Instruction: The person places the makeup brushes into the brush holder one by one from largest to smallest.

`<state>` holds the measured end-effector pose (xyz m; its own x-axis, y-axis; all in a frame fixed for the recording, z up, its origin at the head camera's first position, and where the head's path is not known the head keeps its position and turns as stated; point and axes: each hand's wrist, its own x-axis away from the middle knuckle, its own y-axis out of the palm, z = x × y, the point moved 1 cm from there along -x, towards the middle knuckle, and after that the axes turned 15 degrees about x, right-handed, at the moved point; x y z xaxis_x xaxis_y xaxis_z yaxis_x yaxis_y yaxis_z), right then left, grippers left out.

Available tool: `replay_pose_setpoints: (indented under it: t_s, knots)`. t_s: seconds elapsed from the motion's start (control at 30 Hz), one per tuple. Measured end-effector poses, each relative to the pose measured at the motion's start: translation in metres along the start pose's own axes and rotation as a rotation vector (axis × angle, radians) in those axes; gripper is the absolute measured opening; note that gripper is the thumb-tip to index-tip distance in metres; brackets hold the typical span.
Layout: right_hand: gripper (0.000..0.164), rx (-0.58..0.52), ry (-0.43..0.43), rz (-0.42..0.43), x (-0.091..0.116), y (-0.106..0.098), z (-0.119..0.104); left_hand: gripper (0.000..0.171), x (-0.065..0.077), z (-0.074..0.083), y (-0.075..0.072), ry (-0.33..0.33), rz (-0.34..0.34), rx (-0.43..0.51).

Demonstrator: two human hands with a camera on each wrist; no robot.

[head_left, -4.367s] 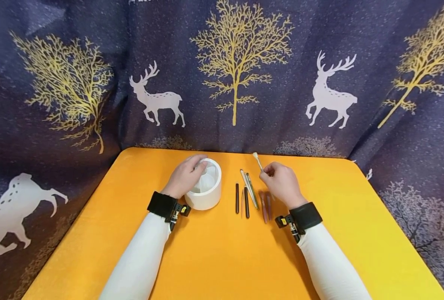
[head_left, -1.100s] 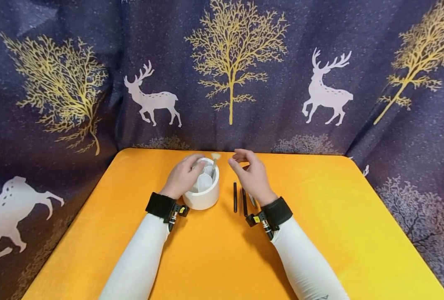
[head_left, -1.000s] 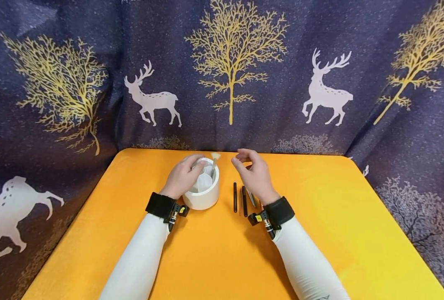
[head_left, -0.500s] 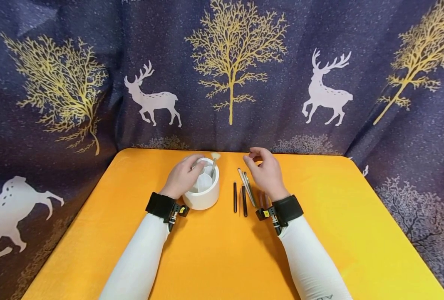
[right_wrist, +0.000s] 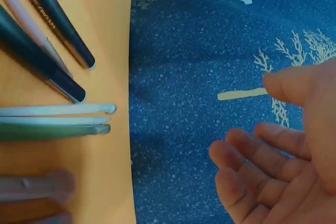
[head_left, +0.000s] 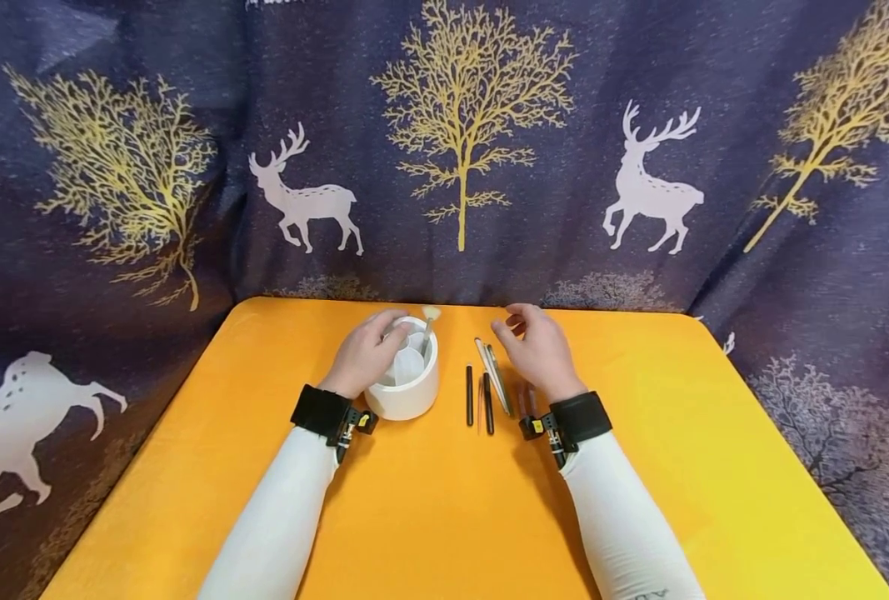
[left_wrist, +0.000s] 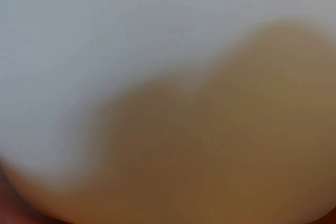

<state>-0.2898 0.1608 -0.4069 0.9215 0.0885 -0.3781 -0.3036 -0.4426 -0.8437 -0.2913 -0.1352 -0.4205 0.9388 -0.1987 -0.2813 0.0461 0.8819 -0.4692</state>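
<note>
My left hand (head_left: 364, 354) grips the far-left rim of a round white divided organizer (head_left: 405, 402), thumb over the edge. Its left wrist view is a blur of white and orange. A fan-shaped makeup brush (head_left: 431, 316) leans upright in one of the organizer's right compartments, pale bristles up. Fingers apart and loosely bent, my right hand (head_left: 541, 352) hovers with nothing in it over the table's far right-middle. Below and left of it lie two black-handled sticks (head_left: 470, 396), a thin pinkish one, pale slim sticks (right_wrist: 58, 109) and a green one (right_wrist: 52, 131).
Two reddish-brown handles (right_wrist: 31, 188) lie beneath the right wrist, partly hidden by it in the head view. The orange tabletop (head_left: 429, 517) ends at a dark blue curtain (head_left: 519, 267) printed with deer and trees.
The fan brush, earlier pinched in my right hand, now stands in the organizer. My right hand let it go and drew back rightward over the loose sticks. My left hand stayed put.
</note>
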Motion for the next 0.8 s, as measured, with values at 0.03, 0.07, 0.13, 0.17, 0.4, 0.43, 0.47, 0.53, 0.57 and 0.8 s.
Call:
replay_pose_setpoints:
  t_s: [0.03,0.07,0.13,0.17,0.4,0.43,0.47,0.53,0.57,0.8]
  knots:
    - [0.050,0.006,-0.005,-0.011,0.000,0.001,0.000,0.050,0.001,0.000,-0.001,0.001,0.001,0.000]
    - [0.050,0.014,-0.008,-0.023,0.000,0.002,0.000,0.049,0.001,0.000,-0.001,0.001,0.002,0.001]
    - [0.050,0.031,-0.012,-0.032,-0.001,0.003,0.002,0.049,0.001,0.000,-0.002,0.004,0.004,-0.004]
    - [0.050,0.042,-0.011,-0.036,-0.002,0.003,0.004,0.049,0.001,0.000,-0.002,0.005,0.005,-0.009]
    - [0.050,0.099,0.020,-0.093,-0.002,0.003,0.019,0.048,0.000,0.000,0.001,0.014,0.003,-0.007]
    - [0.049,0.102,0.026,-0.101,-0.002,0.003,0.020,0.048,-0.001,0.000,0.001,0.016,0.004,-0.006]
    - [0.048,0.106,0.029,-0.106,-0.002,0.002,0.021,0.048,-0.001,0.000,0.001,0.017,0.004,-0.005]
    - [0.048,0.117,0.034,-0.121,-0.002,0.002,0.023,0.048,-0.001,0.001,0.001,0.017,0.007,-0.004]
    - [0.048,0.120,0.036,-0.128,-0.003,0.002,0.024,0.048,-0.001,0.001,0.001,0.017,0.007,-0.005]
    - [0.050,0.158,0.041,-0.186,-0.002,0.000,0.029,0.048,0.001,0.000,0.000,0.010,0.006,-0.004]
